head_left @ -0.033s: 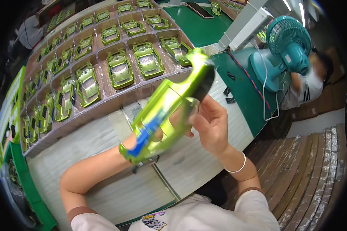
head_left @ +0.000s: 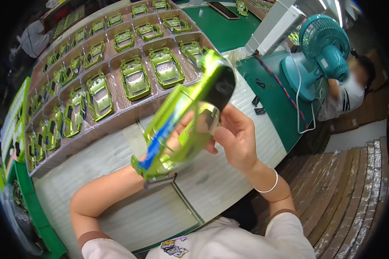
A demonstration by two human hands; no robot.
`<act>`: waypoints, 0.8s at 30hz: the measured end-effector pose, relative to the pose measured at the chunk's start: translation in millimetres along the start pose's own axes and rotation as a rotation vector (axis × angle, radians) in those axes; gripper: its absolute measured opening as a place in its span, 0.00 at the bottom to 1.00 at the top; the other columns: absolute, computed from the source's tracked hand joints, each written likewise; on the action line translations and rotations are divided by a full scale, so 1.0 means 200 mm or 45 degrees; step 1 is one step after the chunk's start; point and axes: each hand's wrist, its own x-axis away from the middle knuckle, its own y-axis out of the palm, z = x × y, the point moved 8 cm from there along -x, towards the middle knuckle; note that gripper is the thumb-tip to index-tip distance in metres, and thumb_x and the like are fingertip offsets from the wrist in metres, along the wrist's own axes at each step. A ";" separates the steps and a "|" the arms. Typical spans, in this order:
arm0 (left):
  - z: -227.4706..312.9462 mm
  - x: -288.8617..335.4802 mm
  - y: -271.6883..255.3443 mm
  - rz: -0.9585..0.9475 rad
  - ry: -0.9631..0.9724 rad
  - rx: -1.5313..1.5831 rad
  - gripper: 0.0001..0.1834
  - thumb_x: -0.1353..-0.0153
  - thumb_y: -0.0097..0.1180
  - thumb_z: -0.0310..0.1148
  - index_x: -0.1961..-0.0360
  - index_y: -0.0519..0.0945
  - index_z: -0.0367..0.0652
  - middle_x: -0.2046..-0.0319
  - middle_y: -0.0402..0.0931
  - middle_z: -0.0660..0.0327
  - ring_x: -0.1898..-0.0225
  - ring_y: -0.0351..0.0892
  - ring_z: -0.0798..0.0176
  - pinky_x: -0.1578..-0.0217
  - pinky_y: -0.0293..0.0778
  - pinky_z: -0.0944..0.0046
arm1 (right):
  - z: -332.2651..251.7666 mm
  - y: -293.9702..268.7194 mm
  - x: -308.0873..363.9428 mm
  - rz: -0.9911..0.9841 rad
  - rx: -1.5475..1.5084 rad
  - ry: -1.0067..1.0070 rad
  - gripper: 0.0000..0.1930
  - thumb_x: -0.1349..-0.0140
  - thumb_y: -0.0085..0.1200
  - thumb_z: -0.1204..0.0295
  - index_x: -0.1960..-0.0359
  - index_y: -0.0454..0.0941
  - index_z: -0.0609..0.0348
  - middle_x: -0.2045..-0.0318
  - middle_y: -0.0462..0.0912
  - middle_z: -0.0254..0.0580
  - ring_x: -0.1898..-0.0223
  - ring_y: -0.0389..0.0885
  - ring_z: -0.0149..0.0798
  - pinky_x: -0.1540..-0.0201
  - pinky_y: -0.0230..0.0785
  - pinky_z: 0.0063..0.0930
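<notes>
While raised, green toy car shell (head_left: 186, 116) between both hands

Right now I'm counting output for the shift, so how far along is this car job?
Done: the tray looks full of green car shells, one per pocket. In hand: both hands, left hand mostly hidden and right hand, hold up one shell. Left: I see no free pocket for it, and no finished count.

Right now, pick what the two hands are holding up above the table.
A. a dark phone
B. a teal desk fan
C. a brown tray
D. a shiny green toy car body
D: the right hand and the left hand both grip the green toy car body, lifted over the white table; the teal fan stands apart on the green mat.
</notes>
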 end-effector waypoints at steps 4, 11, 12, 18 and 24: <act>0.01 -0.02 0.06 0.038 -0.035 -0.041 0.17 0.39 0.47 0.47 0.61 0.69 0.44 0.72 0.71 0.65 0.72 0.73 0.68 0.67 0.73 0.63 | 0.03 -0.01 0.01 -0.047 -0.112 0.096 0.17 0.43 0.49 0.73 0.53 0.68 0.68 0.60 0.73 0.42 0.77 0.74 0.25 0.78 0.67 0.16; -0.02 -0.01 0.08 -0.011 -0.119 -0.015 0.16 0.40 0.48 0.46 0.65 0.71 0.42 0.79 0.70 0.66 0.72 0.71 0.68 0.70 0.74 0.65 | 0.11 0.01 0.01 -0.039 -0.354 0.297 0.17 0.42 0.48 0.64 0.60 0.69 0.68 0.83 0.75 0.37 0.85 0.72 0.26 0.81 0.66 0.17; -0.03 -0.01 0.08 -0.009 -0.128 -0.012 0.16 0.40 0.49 0.46 0.66 0.71 0.43 0.80 0.70 0.66 0.73 0.71 0.68 0.70 0.74 0.64 | 0.12 0.01 0.01 -0.043 -0.341 0.326 0.17 0.42 0.48 0.64 0.61 0.69 0.68 0.83 0.75 0.37 0.85 0.72 0.26 0.82 0.66 0.17; -0.04 -0.01 0.05 -0.071 -0.083 0.034 0.18 0.39 0.49 0.40 0.54 0.63 0.41 0.69 0.70 0.61 0.68 0.75 0.67 0.68 0.75 0.63 | 0.15 0.00 0.01 -0.080 -0.324 0.328 0.13 0.40 0.44 0.67 0.60 0.66 0.65 0.76 0.74 0.36 0.85 0.72 0.21 0.87 0.69 0.18; -0.02 -0.01 0.06 -0.068 -0.110 -0.024 0.17 0.40 0.51 0.38 0.53 0.63 0.44 0.68 0.68 0.62 0.68 0.74 0.66 0.68 0.74 0.62 | 0.14 0.02 0.01 -0.144 -0.382 0.354 0.15 0.43 0.50 0.67 0.59 0.67 0.65 0.76 0.74 0.35 0.84 0.73 0.22 0.86 0.71 0.19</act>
